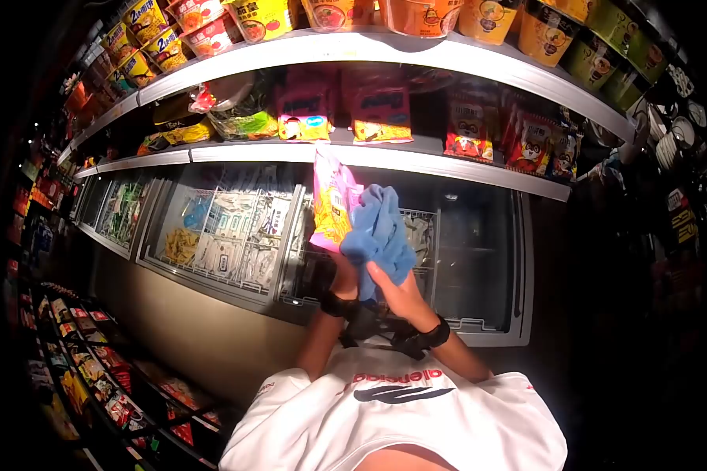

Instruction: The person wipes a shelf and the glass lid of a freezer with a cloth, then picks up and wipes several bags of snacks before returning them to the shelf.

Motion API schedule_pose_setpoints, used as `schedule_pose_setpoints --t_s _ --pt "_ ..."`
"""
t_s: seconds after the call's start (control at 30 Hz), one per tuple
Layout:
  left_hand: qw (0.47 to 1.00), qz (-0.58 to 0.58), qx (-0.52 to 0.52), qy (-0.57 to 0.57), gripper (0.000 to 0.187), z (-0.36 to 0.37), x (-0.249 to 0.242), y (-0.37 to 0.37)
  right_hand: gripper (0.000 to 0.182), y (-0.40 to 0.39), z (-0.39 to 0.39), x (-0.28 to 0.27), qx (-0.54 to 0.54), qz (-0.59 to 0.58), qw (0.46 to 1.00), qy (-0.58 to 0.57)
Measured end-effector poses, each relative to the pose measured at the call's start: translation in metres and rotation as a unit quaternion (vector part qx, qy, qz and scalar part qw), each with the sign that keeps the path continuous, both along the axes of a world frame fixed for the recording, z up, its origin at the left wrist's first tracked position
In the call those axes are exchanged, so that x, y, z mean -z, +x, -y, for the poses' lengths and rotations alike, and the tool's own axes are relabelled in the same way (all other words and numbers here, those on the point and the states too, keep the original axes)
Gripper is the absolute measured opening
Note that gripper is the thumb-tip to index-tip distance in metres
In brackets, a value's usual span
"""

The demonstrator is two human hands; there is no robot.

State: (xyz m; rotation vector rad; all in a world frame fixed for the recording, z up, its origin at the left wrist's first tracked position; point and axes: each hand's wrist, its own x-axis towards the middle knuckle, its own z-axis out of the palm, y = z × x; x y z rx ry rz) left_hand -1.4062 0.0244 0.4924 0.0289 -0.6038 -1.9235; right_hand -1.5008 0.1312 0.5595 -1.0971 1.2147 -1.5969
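A pink and yellow packet (331, 200) is held upright in front of the lower shelf edge, with my left hand (344, 275) gripping its bottom end. Bunched against the packet's right side is a blue cloth (383, 235). My right hand (401, 294) holds the cloth from below, its thumb pressed on the fabric. The cloth hides most of my left hand's fingers. Similar pink packets (381, 110) stand on the lower shelf (291, 153) just beyond.
Cup noodles (263, 17) line the upper shelf (330, 49). Red snack bags (470, 129) stand at the lower shelf's right. Below are freezers with glass lids (236, 228) holding wrapped goods. A rack of packets (94, 353) runs along the lower left.
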Motion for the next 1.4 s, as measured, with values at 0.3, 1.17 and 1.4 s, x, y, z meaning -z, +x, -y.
schedule_pose_setpoints --t_s 0.3,1.17,1.4 --pt "0.891 0.223 -0.327 -0.222 0.072 0.132 -0.058 -0.050 0.046 -0.072 -0.016 0.015 0.039 0.441 0.896 0.046" --pt "0.414 0.578 -0.382 -0.591 0.027 0.232 -0.048 -0.115 0.043 -0.104 -0.071 0.044 0.179 0.458 0.867 0.081" --pt "0.424 0.584 -0.598 -0.349 0.084 0.253 -0.033 -0.027 0.045 -0.124 -0.082 0.081 0.285 0.417 0.856 0.110"
